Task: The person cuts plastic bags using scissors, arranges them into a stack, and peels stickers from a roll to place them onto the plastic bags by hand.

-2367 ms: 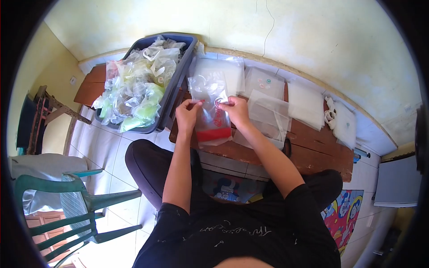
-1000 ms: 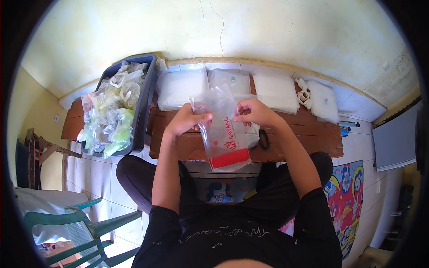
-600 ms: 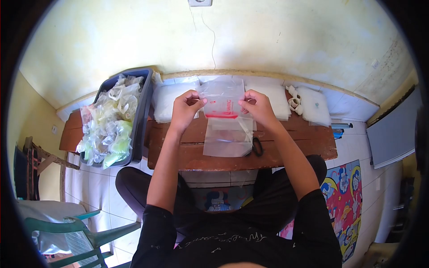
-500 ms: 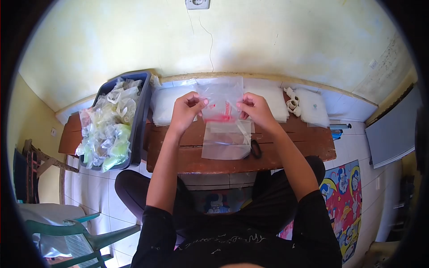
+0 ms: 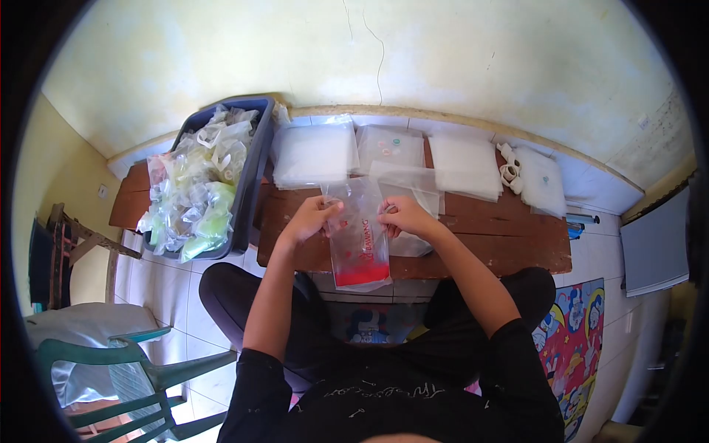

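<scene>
A clear plastic bag (image 5: 360,247) with red print and a red band at its bottom hangs between my hands at the bench's front edge. My left hand (image 5: 316,216) pinches its left side. On the other side, the thumb and fingers of my right hand (image 5: 405,216) grip its right edge. Behind the bag, another clear plastic sheet or bag (image 5: 413,188) lies flat on the brown wooden bench (image 5: 480,236). Stacks of clear bags line the back: a left stack (image 5: 314,156), a middle one (image 5: 390,145) with small coloured marks, and a right one (image 5: 465,164).
A dark plastic tub (image 5: 260,159) heaped with crumpled plastic bags (image 5: 199,177) stands at the left. Rolls of whitish tape (image 5: 509,171) sit near the far-right bag stack (image 5: 541,179). There is a green chair (image 5: 159,373) at lower left and a colourful mat (image 5: 576,347) at right.
Both hands have brought the printed bag down and nearer to me, and it now hangs lengthwise with its print readable. The view has tipped down, and the bag stacks behind are uncovered.
</scene>
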Action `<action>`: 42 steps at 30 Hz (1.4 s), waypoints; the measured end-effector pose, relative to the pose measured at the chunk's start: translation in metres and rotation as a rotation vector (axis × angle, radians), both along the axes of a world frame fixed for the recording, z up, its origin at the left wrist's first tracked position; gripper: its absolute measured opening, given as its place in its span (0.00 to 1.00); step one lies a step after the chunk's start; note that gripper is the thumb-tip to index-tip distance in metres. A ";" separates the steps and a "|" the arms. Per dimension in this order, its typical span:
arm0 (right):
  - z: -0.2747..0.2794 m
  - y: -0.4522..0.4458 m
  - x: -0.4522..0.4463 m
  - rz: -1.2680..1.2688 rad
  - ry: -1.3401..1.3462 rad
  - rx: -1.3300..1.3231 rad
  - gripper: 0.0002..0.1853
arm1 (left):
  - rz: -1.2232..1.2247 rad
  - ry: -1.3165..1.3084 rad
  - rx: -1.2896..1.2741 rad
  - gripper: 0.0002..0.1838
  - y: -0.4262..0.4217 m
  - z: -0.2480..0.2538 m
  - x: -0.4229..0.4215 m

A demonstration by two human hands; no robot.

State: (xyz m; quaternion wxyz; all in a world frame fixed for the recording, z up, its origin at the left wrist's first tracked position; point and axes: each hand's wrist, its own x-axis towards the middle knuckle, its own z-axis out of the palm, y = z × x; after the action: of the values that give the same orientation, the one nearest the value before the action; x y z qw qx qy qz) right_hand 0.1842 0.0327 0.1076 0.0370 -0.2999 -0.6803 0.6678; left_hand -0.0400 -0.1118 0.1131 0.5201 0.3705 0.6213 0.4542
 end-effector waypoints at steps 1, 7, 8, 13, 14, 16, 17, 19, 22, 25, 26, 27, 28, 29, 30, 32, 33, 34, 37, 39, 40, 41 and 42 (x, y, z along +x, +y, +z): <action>0.002 0.000 0.005 0.015 0.016 0.001 0.07 | -0.060 -0.004 0.003 0.17 -0.002 0.000 0.000; 0.037 -0.004 0.042 0.032 0.052 0.025 0.07 | -0.113 0.011 0.120 0.17 -0.007 0.044 0.023; 0.040 -0.005 0.047 0.031 0.073 0.028 0.07 | -0.117 0.010 0.121 0.17 -0.008 0.046 0.025; 0.043 -0.014 0.066 0.088 0.083 0.061 0.08 | -0.140 0.072 0.152 0.12 -0.017 0.050 0.040; 0.044 -0.019 0.069 0.120 0.086 0.083 0.09 | -0.141 0.071 0.153 0.12 -0.020 0.051 0.043; 0.052 -0.025 0.072 0.136 0.054 0.145 0.10 | -0.194 0.149 0.130 0.10 -0.024 0.053 0.047; 0.054 -0.031 0.075 0.153 0.021 0.197 0.11 | -0.195 0.146 0.126 0.10 -0.028 0.051 0.049; 0.054 -0.038 0.078 0.162 0.029 0.274 0.12 | -0.254 0.094 0.159 0.12 -0.031 0.046 0.051; 0.052 -0.043 0.081 0.207 0.047 0.440 0.16 | -0.294 0.310 0.208 0.14 -0.036 0.044 0.055; 0.056 -0.048 0.083 0.256 0.052 0.529 0.17 | -0.307 0.398 0.172 0.18 -0.042 0.053 0.064; 0.058 -0.050 0.083 0.266 0.046 0.530 0.18 | -0.306 0.400 0.173 0.18 -0.044 0.051 0.064; 0.057 -0.051 0.084 0.265 0.047 0.533 0.18 | -0.364 0.344 0.209 0.20 -0.045 0.046 0.064; 0.056 -0.052 0.086 0.280 0.043 0.539 0.19 | -0.423 0.288 0.245 0.23 -0.046 0.044 0.063; 0.063 -0.056 0.086 0.295 0.038 0.545 0.20 | -0.424 0.289 0.248 0.23 -0.047 0.048 0.063; 0.070 -0.061 0.087 0.294 0.038 0.547 0.20 | -0.543 0.356 0.230 0.25 -0.050 0.054 0.063; 0.087 -0.068 0.090 0.399 -0.113 0.476 0.22 | -0.659 0.424 0.213 0.28 -0.051 0.056 0.064; 0.082 -0.064 0.089 0.400 -0.113 0.478 0.22 | -0.678 0.282 0.189 0.28 -0.050 0.053 0.064; 0.071 -0.059 0.088 0.393 -0.098 0.463 0.22 | -0.695 0.137 0.162 0.29 -0.049 0.049 0.064; 0.056 -0.049 0.086 0.305 -0.098 0.453 0.22 | -0.460 0.105 0.104 0.27 -0.032 0.044 0.068; 0.050 -0.043 0.082 0.227 -0.113 0.456 0.21 | -0.351 0.204 0.114 0.25 -0.016 0.036 0.070; 0.046 -0.040 0.079 0.143 -0.105 0.416 0.20 | -0.239 0.300 0.123 0.23 -0.008 0.031 0.072; 0.042 -0.036 0.076 0.059 -0.097 0.376 0.18 | -0.243 0.298 0.120 0.23 0.000 0.023 0.073; 0.036 -0.029 0.073 0.056 -0.099 0.374 0.18 | -0.189 0.393 0.158 0.21 0.009 0.016 0.073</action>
State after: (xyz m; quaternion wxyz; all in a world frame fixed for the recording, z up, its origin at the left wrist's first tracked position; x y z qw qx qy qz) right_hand 0.2571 0.0033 0.1439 0.0398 -0.3012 -0.8016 0.5149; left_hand 0.0334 -0.1024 0.1288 0.3987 0.5479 0.6356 0.3699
